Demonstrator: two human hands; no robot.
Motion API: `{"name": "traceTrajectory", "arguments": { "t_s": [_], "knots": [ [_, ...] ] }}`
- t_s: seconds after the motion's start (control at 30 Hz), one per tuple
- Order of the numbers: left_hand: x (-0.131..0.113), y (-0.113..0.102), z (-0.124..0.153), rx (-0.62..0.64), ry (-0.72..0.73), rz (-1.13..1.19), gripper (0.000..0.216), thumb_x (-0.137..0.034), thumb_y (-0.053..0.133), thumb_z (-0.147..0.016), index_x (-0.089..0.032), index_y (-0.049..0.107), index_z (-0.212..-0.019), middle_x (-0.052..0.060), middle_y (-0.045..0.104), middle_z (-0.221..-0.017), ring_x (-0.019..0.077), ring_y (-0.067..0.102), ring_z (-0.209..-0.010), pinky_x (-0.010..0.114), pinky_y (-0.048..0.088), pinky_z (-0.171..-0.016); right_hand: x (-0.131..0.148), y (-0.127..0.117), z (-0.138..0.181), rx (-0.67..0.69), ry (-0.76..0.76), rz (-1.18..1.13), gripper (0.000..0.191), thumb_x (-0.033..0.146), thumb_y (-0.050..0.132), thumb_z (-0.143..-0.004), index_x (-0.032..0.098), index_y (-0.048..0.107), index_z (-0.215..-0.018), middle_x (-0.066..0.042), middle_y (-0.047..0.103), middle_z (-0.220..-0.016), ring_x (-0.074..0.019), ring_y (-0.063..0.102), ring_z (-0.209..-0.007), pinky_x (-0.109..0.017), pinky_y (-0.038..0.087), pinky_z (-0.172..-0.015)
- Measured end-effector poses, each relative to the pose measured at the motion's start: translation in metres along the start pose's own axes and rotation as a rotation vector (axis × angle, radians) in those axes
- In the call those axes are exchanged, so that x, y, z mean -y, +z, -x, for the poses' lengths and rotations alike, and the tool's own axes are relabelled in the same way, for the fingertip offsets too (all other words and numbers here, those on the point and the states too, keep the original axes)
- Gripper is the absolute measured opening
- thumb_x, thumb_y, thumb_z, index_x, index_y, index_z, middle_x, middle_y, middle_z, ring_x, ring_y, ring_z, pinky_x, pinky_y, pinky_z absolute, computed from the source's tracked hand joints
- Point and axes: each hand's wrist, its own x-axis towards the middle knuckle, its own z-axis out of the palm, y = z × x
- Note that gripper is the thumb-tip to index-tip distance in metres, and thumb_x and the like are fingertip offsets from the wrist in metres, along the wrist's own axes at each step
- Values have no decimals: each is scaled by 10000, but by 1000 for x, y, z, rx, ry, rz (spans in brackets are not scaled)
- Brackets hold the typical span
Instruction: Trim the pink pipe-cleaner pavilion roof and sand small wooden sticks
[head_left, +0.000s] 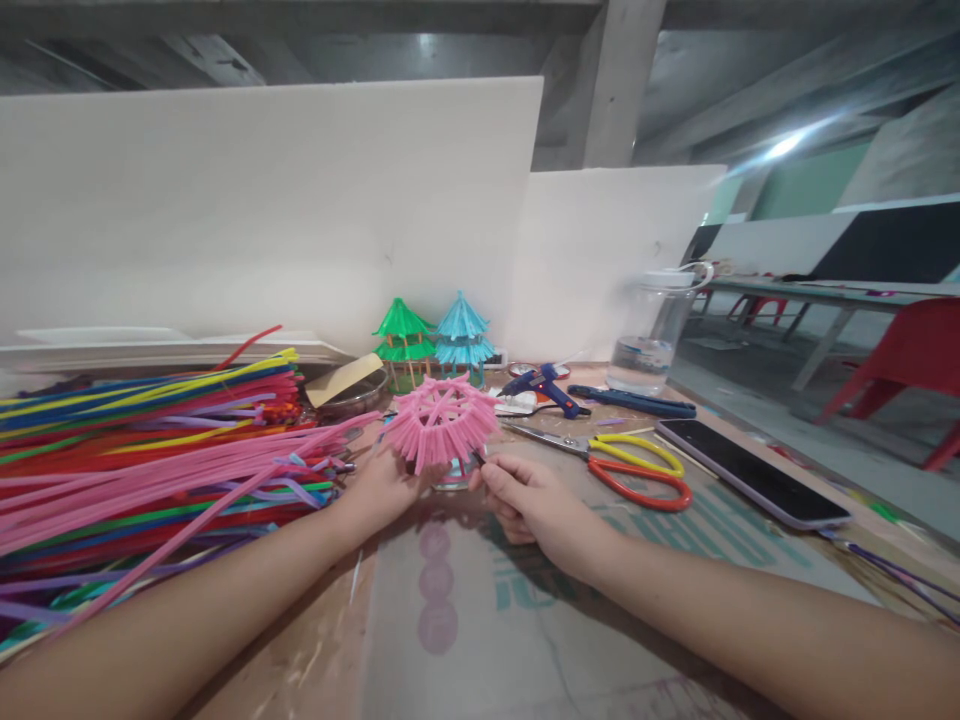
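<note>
A pink pipe-cleaner pavilion (441,422) with a fringed, ring-shaped roof is in front of me at the middle of the table. My left hand (391,482) grips its lower left side, its fingertips partly hidden under the fringe. On the other side my right hand (525,497) is closed in a pinch around a thin dark piece at the roof's right edge, too small to name. Behind stand a green pipe-cleaner pavilion (405,335) and a light blue one (462,335), both with pointed roofs.
Bundles of coloured pipe cleaners (150,480) cover the left side, beside a metal bowl (364,392). To the right lie a blue glue gun (544,385), a dark blue cutter (634,401), scissors (637,470) and a phone (750,470). A water bottle (649,335) stands behind them.
</note>
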Motion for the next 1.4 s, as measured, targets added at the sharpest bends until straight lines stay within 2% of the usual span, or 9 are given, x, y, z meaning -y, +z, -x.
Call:
{"name": "traceTrajectory", "arguments": {
  "t_s": [0.1,0.3,0.47,0.67,0.9,1.1,1.4],
  "knots": [
    [0,0,1,1,-7,-8,432,-559,469,-888,-176,668,-923,96,747,-989,277,674,-987,394,532,-895,0,0,1,18,4,-46,500,621,715,-675,178,530,-815,127,333,-486,-22,183,-383,-180,101,-370],
    [-1,-2,2,6,-22,-20,449,-587,479,-878,-192,652,-753,58,726,-795,262,674,-854,387,543,-828,1,0,2,4,10,-17,503,628,717,-669,177,537,-800,130,314,-472,-22,170,-378,-185,91,-368],
    [-3,-2,1,4,-23,-20,477,-600,457,-887,-177,668,-826,91,742,-905,286,677,-926,411,539,-860,1,1,2,7,27,-59,564,664,742,-621,178,532,-814,128,337,-480,-19,180,-380,-181,96,-369],
    [1,0,1,0,-22,-9,477,-586,444,-897,-169,675,-921,113,744,-994,291,681,-979,417,542,-882,1,0,1,14,16,-58,539,649,727,-661,177,529,-830,123,343,-497,-22,188,-385,-189,96,-373],
    [-1,0,0,-1,-9,16,436,-573,477,-888,-183,671,-884,94,746,-957,275,684,-954,401,544,-874,1,2,2,-6,20,-24,489,619,711,-673,180,525,-785,129,325,-471,-21,173,-378,-186,86,-370],
    [0,-1,1,-12,-34,18,446,-588,464,-885,-181,647,-868,97,735,-948,279,678,-948,405,549,-871,2,3,2,15,42,-35,520,641,718,-654,180,529,-801,129,326,-476,-24,167,-386,-190,91,-372],
    [3,-1,3,-28,-70,13,425,-591,475,-869,-213,584,-708,58,683,-729,299,656,-984,411,517,-932,0,0,1,18,29,-39,555,670,720,-642,182,523,-816,126,336,-492,-21,176,-380,-188,88,-367]
  ]
}}
